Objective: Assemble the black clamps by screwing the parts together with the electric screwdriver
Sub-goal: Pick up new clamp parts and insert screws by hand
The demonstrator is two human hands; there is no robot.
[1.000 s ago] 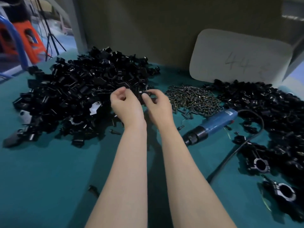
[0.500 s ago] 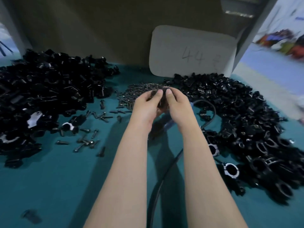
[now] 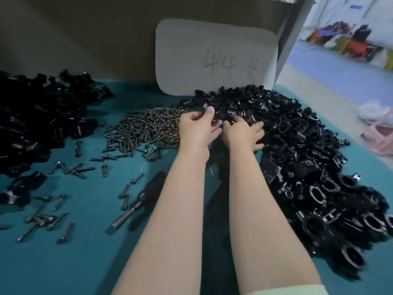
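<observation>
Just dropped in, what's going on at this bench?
A person has both hands at the near edge of the right-hand pile of black clamps, beside the screw heap. The left hand pinches a black clamp part; the right hand rests spread on the pile. The electric screwdriver lies untouched on the table, partly under the left forearm.

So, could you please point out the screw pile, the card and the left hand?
Screw pile [image 3: 146, 128]: head view, middle of the heap.
Card [image 3: 219, 64]: head view, on the written 44.
Left hand [image 3: 195, 130]: head view, back of the hand.
</observation>
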